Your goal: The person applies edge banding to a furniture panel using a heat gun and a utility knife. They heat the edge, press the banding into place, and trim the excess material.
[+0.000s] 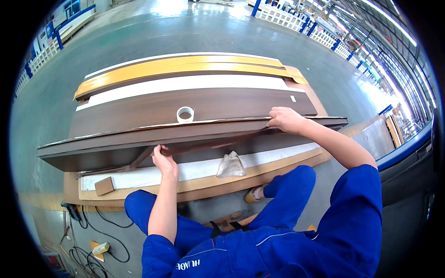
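A long dark brown wood-grain panel piece lies crosswise in front of me, its far edge marked by a pale line. Along its near side runs a thin, flexible brown strip, sagging between my hands and trailing off to the left. My left hand pinches the strip left of the middle. Toward the right end, my right hand has its fingers closed on the strip at the panel's edge; the fingertips are partly hidden. A roll of white tape stands just behind the panel piece. A whitish crumpled cloth lies in front, between my hands.
Behind are a flat brown panel, white sheets and yellow-faced strips. A small brown block lies near left on the tan board. Black cables and a yellowish block are on the floor at lower left.
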Motion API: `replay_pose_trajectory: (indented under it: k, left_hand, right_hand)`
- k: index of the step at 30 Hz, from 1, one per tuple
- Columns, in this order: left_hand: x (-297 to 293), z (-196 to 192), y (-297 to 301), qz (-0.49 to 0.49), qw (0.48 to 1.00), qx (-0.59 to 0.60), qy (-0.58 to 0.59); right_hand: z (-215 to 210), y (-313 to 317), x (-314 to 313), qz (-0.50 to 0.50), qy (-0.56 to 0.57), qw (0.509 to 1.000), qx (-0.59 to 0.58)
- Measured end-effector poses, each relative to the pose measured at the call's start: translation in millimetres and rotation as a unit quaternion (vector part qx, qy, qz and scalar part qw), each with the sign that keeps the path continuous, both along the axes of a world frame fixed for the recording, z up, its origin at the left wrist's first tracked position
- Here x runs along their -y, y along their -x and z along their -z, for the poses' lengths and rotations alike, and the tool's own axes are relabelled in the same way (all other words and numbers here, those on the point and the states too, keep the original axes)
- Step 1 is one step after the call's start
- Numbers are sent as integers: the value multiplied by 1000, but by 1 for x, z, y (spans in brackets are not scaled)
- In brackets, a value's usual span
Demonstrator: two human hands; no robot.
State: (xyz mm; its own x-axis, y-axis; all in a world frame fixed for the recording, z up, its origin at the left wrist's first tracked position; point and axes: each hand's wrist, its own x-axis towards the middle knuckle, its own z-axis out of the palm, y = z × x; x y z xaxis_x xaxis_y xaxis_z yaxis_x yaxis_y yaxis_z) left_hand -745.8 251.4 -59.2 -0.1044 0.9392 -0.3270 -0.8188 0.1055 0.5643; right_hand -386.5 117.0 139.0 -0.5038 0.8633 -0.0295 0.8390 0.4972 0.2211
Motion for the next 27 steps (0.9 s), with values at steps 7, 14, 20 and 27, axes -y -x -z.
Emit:
replay_pose_trajectory:
  k: [7, 14, 20, 27]
  left_hand:
    - [42, 80, -9, 270, 937, -212, 58]
    - [48, 138, 38, 361, 914, -147, 114]
    - [120, 141, -3, 402, 853, -120, 311]
    - [169, 101, -149, 589, 777, -203, 87]
  right_hand:
    - [-13, -13, 44, 66, -146, 969, -188]
    - [70, -40, 97, 107, -236, 867, -425]
    - [98, -30, 88, 28, -86, 823, -561]
    - [102, -106, 113, 66, -42, 833, -548]
